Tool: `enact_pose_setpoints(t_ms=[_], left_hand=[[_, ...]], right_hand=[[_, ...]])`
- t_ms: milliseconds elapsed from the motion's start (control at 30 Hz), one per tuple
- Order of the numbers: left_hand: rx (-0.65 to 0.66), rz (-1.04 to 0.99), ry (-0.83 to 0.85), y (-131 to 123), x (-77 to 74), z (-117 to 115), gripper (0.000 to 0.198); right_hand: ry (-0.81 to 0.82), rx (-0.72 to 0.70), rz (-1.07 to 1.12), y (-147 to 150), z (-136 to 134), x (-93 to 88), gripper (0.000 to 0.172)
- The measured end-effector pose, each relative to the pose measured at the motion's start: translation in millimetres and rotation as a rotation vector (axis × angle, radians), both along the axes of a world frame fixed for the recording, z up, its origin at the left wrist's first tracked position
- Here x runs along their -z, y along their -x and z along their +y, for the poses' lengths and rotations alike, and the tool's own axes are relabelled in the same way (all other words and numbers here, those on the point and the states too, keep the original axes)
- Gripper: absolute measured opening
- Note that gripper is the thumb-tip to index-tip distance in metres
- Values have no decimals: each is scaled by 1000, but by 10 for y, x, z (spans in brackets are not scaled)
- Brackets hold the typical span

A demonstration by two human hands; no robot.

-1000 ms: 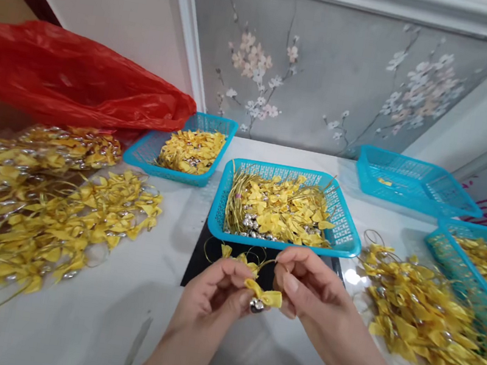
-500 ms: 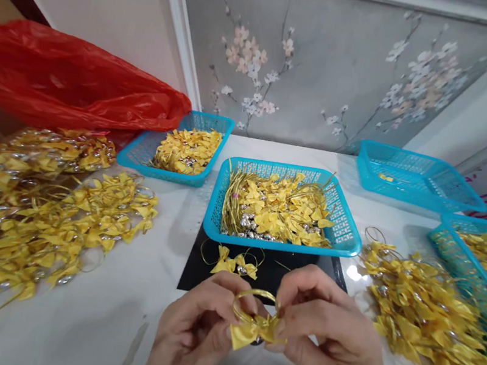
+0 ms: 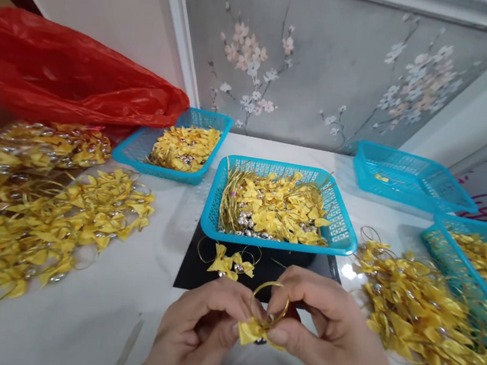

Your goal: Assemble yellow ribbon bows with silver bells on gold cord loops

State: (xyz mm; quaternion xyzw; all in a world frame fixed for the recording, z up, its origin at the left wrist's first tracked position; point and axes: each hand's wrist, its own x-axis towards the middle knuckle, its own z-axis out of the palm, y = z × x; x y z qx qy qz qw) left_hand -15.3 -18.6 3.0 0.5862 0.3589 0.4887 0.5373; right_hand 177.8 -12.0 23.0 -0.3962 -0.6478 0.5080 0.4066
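Observation:
Between my two hands, low in the middle of the head view, is a yellow ribbon bow (image 3: pixel 251 332) with a looped gold cord and a dark shiny bead beneath. My left hand (image 3: pixel 201 330) pinches the bow's left side. The fingers of my right hand (image 3: pixel 322 327) are closed on its right side, by the cord loop. Just beyond, two similar bows (image 3: pixel 228 263) lie at a black mat (image 3: pixel 195 267). Behind them stands a blue basket (image 3: pixel 347 245) holding many yellow bows, gold cords and silver beads.
Piles of bows lie at the left (image 3: pixel 51 226) and right (image 3: pixel 416 315). A blue basket (image 3: pixel 188 179) with bows stands back left beside a red plastic bag (image 3: pixel 75 79). Further blue baskets stand back right (image 3: pixel 407 196) and at the right edge (image 3: pixel 465 267).
The cord loop now stands more upright and further right above the bow. My right hand's fingers have shifted around the bow's right side. The whole view has moved slightly.

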Motion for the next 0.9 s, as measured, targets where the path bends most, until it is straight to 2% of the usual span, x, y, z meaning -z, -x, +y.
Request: enact_pose_setpoints(t_ms=[267,467,600,700,767,900], left_hand=[[-32,-20,84,-17,26,15,9],[2,-80,254,-52,-16,43,4],[8,-141,335,-56,27,63,3],[-14,-215,431,-71,56,83,6],[-48,-269,519,-90,52,95,9],[-81,-362,619,-110,16,103,9]], right_hand=[[-76,-27,-68,-18,15,-12,8],[-116,-55,-124,-30,7,-4,16],[-81,15,-43,-38,24,27,6],[-1,151,78,-43,42,74,14],[29,224,101,-45,49,105,12],[27,129,-74,-22,56,137,16]])
